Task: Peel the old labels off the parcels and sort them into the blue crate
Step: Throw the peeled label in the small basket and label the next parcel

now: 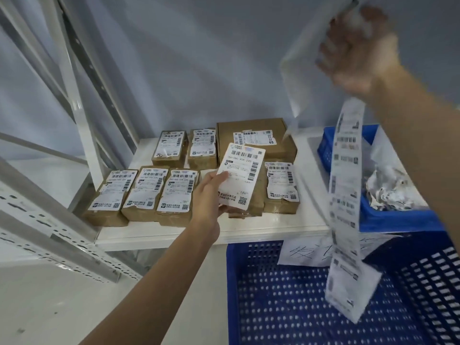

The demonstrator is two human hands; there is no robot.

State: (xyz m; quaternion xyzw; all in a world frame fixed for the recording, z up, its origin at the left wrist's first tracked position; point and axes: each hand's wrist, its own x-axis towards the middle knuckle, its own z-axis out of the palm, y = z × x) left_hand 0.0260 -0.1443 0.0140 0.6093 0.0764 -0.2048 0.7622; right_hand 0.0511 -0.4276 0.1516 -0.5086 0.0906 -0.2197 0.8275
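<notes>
Head view: the left hand point(210, 192) reaches forward from 7 o'clock, arm straight, thumb and fingers grasping a parcel point(242, 180) by its left edge, lifted and tilted just above the shelf point(273, 230). The right hand point(358, 53), raised at 1 o'clock and blurred, has its fingers curled round a long label strip point(346, 195) that hangs down over the crate point(311, 307) at 5 o'clock. That crate holds a handwritten sheet point(306, 252). A second crate point(388, 217) at 3 o'clock holds crumpled labels point(388, 190). Seven more parcels point(146, 192) lie on the shelf.
</notes>
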